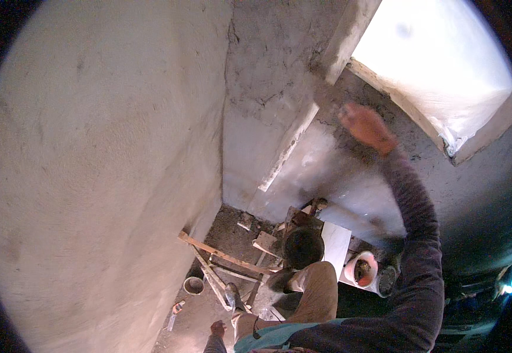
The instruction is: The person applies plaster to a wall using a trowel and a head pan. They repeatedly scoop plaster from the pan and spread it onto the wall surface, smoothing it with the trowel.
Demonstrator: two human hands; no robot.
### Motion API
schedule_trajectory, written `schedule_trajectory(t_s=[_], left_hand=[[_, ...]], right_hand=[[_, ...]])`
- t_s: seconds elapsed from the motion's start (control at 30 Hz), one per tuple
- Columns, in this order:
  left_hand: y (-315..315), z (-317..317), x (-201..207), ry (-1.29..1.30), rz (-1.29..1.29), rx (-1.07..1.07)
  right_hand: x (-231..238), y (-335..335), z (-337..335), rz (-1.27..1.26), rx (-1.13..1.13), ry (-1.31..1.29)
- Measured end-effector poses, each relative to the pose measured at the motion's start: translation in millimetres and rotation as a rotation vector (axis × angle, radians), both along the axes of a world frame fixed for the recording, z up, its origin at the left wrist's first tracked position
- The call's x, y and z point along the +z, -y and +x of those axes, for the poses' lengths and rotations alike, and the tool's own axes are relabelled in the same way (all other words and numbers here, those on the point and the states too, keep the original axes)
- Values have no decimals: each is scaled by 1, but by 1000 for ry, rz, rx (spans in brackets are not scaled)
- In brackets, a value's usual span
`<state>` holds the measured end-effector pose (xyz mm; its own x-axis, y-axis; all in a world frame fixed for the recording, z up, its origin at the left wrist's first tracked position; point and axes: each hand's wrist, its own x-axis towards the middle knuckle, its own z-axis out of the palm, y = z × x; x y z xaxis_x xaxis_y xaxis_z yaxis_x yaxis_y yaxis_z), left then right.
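Reaching: right hand point(366, 128), blurred, at the grey wall point(273, 70), beside the bright opening point(438, 59); cannot tell what it grips.
Pale strip point(290, 147): along that wall, left of the right hand.
Left hand point(218, 329): low, grip cannot be told.

Bare right hand point(369, 126): motion-blurred, fingers curled, upper right of the frame
Dark-sleeved right arm point(418, 235): raised, bent
Bare left hand point(218, 329): low, near bottom edge, grip unclear
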<state>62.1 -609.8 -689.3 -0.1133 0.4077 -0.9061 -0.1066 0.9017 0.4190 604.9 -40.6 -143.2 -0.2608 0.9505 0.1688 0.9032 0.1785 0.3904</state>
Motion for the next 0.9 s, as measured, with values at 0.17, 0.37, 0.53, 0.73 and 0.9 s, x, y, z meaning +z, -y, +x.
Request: schedule_trajectory(t_s=[0.17,0.37,0.53,0.73,0.9], left_hand=[[-25,-14,-14,-39,211,-198],[-48,-22,-14,166,491,253],[-49,-26,-10,12,204,48],[-22,-36,-8,71,263,78],[-14,-47,-8,13,-83,35]], right_hand=[[-114,-55,0,35,-20,212],[-46,-74,3,272,-32,184],[4,-60,3,302,-179,52],[9,-3,16,316,-186,-80],[-122,139,50,74,-287,-223]])
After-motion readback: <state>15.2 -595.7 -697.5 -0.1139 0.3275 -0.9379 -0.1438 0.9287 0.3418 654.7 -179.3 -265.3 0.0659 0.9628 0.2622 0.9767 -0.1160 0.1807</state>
